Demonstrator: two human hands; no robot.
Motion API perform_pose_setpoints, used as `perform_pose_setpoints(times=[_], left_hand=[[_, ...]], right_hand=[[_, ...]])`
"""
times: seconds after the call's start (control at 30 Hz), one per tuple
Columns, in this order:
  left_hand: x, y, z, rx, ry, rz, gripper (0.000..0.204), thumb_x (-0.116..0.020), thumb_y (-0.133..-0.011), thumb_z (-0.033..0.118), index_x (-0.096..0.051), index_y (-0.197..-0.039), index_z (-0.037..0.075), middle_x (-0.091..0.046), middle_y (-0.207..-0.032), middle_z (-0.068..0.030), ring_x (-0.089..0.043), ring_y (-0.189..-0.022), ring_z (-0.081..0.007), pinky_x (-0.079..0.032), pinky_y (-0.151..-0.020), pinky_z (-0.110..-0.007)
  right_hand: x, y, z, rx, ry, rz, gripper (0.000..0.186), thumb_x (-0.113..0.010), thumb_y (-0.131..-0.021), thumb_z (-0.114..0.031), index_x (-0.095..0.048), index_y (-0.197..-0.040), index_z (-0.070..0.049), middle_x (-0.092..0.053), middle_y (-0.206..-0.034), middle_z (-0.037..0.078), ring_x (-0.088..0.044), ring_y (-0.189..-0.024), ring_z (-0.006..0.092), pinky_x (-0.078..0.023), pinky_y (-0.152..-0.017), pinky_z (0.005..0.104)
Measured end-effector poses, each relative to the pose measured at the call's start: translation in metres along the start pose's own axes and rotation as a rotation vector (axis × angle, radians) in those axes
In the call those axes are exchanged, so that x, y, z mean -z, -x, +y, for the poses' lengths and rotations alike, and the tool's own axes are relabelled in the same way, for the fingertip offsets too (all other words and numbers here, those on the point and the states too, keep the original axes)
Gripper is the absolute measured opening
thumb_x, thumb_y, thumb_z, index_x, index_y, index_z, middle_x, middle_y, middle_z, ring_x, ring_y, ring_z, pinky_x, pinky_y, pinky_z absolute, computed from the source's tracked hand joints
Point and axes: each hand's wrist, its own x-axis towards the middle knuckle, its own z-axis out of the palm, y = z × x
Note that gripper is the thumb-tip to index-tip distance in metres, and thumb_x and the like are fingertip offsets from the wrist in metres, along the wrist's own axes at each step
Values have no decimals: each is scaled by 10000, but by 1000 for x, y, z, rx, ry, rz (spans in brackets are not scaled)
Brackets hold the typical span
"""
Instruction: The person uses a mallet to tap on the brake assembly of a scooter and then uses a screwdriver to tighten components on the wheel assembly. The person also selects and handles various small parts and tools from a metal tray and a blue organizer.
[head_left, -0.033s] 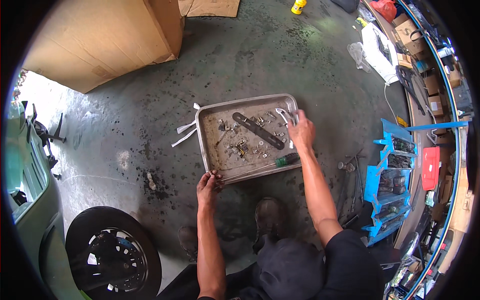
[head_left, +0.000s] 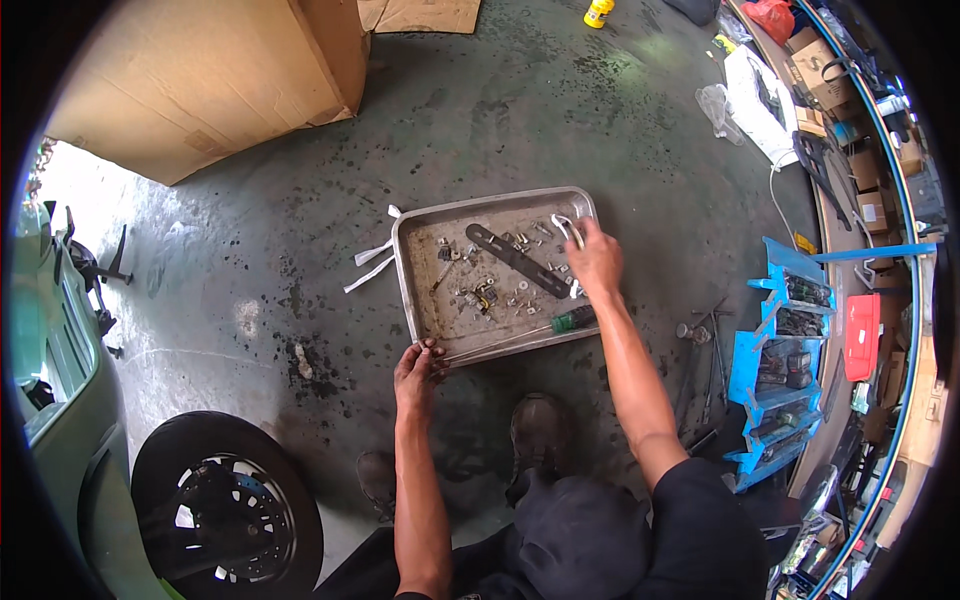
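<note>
A shallow metal tray (head_left: 495, 200) lies on the floor, holding loose bolts, nuts and clips (head_left: 485, 297), and a long dark flat bar (head_left: 515, 261) slanting across it. My left hand (head_left: 418, 368) is closed on the tray's near left corner. Over the tray's right side is my right hand (head_left: 597, 262), its fingers curled over a white strip (head_left: 570, 226), whose ends show on both sides of the hand; the fingertips are partly hidden. A screwdriver with a green-and-black handle (head_left: 572, 320) lies along the tray's near edge, its long shaft pointing to my left hand.
White strips (head_left: 372, 262) stick out past the tray's left rim. A blue tiered toolbox (head_left: 775, 350) stands at right, beside a red case (head_left: 861, 337) and shelving. Lower left are a wheel (head_left: 228, 510) and a vehicle; a big cardboard box (head_left: 210, 85) stands at upper left.
My right hand has shifted left from the tray's right rim onto the white strip, which has moved slightly. My left hand stays at the corner.
</note>
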Motion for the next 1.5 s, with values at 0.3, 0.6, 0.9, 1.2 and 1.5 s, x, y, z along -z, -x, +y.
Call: perform_pose_setpoints(times=[0.3,0.6,0.9,1.2,1.5], left_hand=[[-8,3,1,-33,187,-31,100,-540,-953,163,-545,-982,67,-612,-840,-62,-604,-707,-170,-484,-622,-279],[-27,4,-15,105,15,-200,251,-640,-911,312,-573,-881,71,-587,-797,-17,-536,-640,-99,-459,-582,-261],[-31,5,-34,202,-20,-277,149,-656,-898,202,-600,-894,64,-634,-858,-29,-603,-742,-128,-524,-707,-293],[-30,4,-29,83,9,-187,246,-654,-893,154,-606,-1086,9,-673,-937,-77,-649,-806,-166,-525,-738,-287],[-46,-1,-47,-154,-14,-140,250,-646,-894,112,-634,-1094,-38,-689,-967,-95,-655,-788,-156,-540,-736,-288]], right_hand=[[-48,-29,8,177,370,-233,183,-624,-791,-220,-677,-848,-54,-678,-879,186,-659,-856,376,-516,-737,492],[11,76,-67,738,11,-1047,197,-658,-737,-249,-681,-881,-117,-675,-824,140,-652,-825,320,-522,-749,432],[18,84,-43,471,-26,-982,403,-688,-702,-216,-553,-998,22,-618,-976,198,-599,-1007,343,-481,-847,423],[-14,111,-32,146,-191,-925,192,-551,-794,-57,-685,-921,-4,-703,-882,150,-676,-872,292,-523,-836,369],[-39,143,-48,-52,-777,-629,265,-540,-897,-49,-640,-1116,60,-694,-1024,122,-643,-917,134,-519,-802,260]])
